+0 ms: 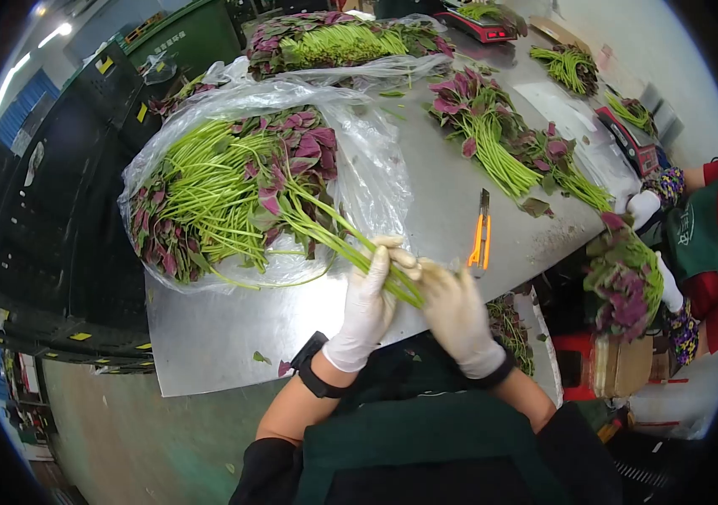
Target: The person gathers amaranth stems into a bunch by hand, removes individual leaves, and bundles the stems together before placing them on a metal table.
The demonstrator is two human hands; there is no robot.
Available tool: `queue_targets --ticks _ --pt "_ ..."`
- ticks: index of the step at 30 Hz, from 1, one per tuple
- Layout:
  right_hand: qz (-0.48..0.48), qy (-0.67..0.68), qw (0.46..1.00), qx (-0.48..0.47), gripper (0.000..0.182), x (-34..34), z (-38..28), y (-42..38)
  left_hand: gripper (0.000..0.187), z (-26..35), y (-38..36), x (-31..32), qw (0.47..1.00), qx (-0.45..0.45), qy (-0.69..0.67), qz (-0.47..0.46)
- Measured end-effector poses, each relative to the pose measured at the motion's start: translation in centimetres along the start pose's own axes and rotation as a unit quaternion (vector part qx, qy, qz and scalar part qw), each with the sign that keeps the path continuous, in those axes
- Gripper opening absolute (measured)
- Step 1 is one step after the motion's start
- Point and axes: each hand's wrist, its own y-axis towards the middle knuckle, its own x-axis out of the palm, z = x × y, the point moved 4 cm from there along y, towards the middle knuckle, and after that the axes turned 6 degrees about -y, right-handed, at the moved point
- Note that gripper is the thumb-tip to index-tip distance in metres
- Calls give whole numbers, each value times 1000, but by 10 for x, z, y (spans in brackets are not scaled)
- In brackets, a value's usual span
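My left hand (369, 299), in a white glove, is closed round several long green stems of amaranth greens (338, 240). Their purple leaves reach back over the big pile of amaranth (207, 185), which lies in an opened clear plastic bag (384, 168). Close to the cut stem ends is my right hand (457, 316), also gloved; motion blurs its fingers, so whether they grip the ends cannot be made out. An orange utility knife (480, 236) lies on the metal table (207, 337), just beyond my right hand.
Another amaranth pile (334, 46) sits at the back. Loose bunches (494, 143) lie to the right, near red scales (628, 139). At the right edge, a co-worker's gloved hand (669, 282) holds a bunch (624, 282). Black crates (39, 210) stand left. More greens (509, 332) lie below the table edge.
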Motion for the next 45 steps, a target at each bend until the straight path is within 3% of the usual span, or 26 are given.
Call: queue_targets --ticks 1,2,4,7,8,9,10,11,12,14,15,19,21,23,26,28,30,32,33,34,35,36,38,41,44,45 --pt "-3 59 998 33 59 14 14 6 25 -11 -4 0 999 -16 -30 -12" --pt "-75 71 995 5 54 11 27 16 24 -24 -12 -4 998 -55 -17 0" --pt "-83 76 993 -18 48 11 33 22 25 -34 -24 -6 998 -11 53 -12" --pt "-76 86 993 15 44 3 45 23 25 -33 -26 -17 998 -52 -21 -9" --pt "-87 -142 984 -68 43 2 35 20 25 -36 -28 -24 996 -83 -10 -17" --pt "-95 -361 916 -148 43 12 17 12 25 -40 -31 -34 993 -113 2 -25" --pt "-101 -558 793 -221 42 19 6 8 25 -39 -33 -36 990 -139 16 -32" --pt "-66 -365 927 -50 41 4 12 13 28 -36 -39 -36 985 -159 68 -14" --pt "-66 -263 962 -12 43 16 8 11 30 -31 -45 -32 968 -210 136 4" --pt "-211 -300 925 96 57 12 3 9 33 -25 -48 -28 940 -221 238 -101" --pt "-232 -382 888 106 55 22 2 7 33 -22 -49 -29 929 -230 259 -128" --pt "-325 -361 861 151 51 33 13 10 35 -6 -49 -32 883 -320 289 -185" --pt "-292 -402 860 119 52 30 19 21 35 -2 -52 -40 867 -358 294 -184" --pt "-222 -345 899 152 41 31 23 23 36 -4 -58 -56 858 -361 317 -180" --pt "-191 -342 920 32 36 21 26 38 35 37 -51 -73 776 -276 513 -242" --pt "-141 -349 925 47 33 15 21 39 34 82 -39 -91 848 -295 421 -127" --pt "-132 -339 929 65 33 11 14 41 31 143 -17 -98 831 -250 496 -23" --pt "-80 -392 914 67 29 12 13 43 28 192 10 -151 770 -35 636 42" --pt "-61 -422 899 96 28 -1 13 45 35 214 17 -173 690 44 710 130" --pt "-42 -452 883 123 26 -13 16 47 51 236 24 -192 529 190 822 97" --pt "-21 -465 874 138 24 -22 23 47 66 252 31 -193 462 156 861 145" --pt "-20 -459 877 141 24 -25 25 46 74 262 36 -195 405 181 884 149" --pt "-16 -447 882 147 25 -31 25 48 80 268 49 -199 328 189 916 131" --pt "-23 -451 879 154 27 -32 26 50 83 268 69 -204 258 175 949 43" --pt "-23 -467 869 162 27 -30 26 53 84 278 87 -213 262 113 958 -3" --pt "-21 -468 867 166 27 -30 25 53 77 280 90 -215 212 131 968 -26"
